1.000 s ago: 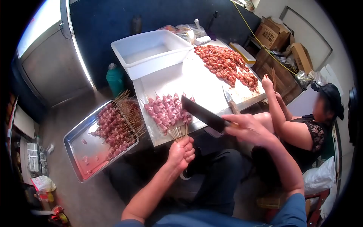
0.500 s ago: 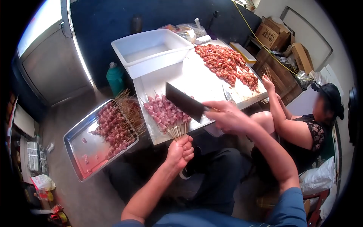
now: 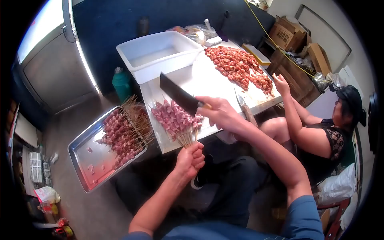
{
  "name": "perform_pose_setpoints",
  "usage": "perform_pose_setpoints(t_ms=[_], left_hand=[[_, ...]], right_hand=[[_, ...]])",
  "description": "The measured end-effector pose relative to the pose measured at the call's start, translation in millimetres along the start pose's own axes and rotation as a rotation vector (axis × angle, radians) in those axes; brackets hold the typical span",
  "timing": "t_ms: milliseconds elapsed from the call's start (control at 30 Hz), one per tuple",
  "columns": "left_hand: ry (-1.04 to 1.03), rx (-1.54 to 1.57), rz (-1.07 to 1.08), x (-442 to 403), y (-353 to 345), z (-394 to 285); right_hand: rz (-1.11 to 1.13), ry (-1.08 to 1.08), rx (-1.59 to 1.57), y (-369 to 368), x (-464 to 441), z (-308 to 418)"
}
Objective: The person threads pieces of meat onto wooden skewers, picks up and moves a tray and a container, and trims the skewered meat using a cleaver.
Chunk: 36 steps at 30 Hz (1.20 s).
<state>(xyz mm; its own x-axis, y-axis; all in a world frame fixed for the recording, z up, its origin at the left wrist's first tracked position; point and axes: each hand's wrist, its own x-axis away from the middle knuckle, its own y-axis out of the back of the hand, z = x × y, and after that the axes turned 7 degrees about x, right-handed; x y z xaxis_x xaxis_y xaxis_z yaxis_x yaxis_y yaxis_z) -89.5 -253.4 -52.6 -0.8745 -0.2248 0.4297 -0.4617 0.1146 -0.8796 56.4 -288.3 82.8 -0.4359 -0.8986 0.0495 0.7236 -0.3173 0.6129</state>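
My left hand [image 3: 191, 160] is closed round the lower ends of a bunch of wooden sticks at the table's near edge. The meat on these skewers [image 3: 172, 118] lies fanned out on the white tabletop [image 3: 188, 86]. My right hand [image 3: 219, 111] grips the handle of a cleaver [image 3: 178, 93], whose dark, wide blade hangs over the upper part of the skewers, tilted up to the left. A knife [image 3: 247, 111] lies on the table to the right of my right hand, and a pile of cut meat [image 3: 240, 66] spreads farther back.
A metal tray [image 3: 94, 160] of meat skewers stands at the left, below a green flask [image 3: 121, 84]. A white tub [image 3: 160, 52] sits at the table's back left. Another person [image 3: 320, 132] sits at the right with hands raised near the table's edge. Cardboard boxes [image 3: 286, 34] are behind.
My right hand has moved left with the cleaver, from the right side of the skewers to over them. My left hand stays about in place. The other person's hands have shifted slightly.
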Motion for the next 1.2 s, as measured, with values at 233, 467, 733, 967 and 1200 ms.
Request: perform_pose_setpoints(t_ms=[233, 467, 733, 967, 1200], left_hand=[[0.013, 0.032, 0.027, -1, 2, -1], [0.008, 0.016, 0.025, 0, 2, -1], [0.005, 0.020, 0.026, -1, 2, -1], [-0.002, 0.050, 0.020, -1, 2, 0], [0.000, 0.017, 0.018, -2, 3, -1]], right_hand=[[0.230, -0.156, 0.273, 68, 81, -7], [0.137, -0.134, 0.026, 58, 73, -2], [0.189, -0.014, 0.165, 21, 26, -15], [0.187, -0.276, 0.085, 76, 119, -20], [0.069, -0.053, -0.070, 31, 37, 3]])
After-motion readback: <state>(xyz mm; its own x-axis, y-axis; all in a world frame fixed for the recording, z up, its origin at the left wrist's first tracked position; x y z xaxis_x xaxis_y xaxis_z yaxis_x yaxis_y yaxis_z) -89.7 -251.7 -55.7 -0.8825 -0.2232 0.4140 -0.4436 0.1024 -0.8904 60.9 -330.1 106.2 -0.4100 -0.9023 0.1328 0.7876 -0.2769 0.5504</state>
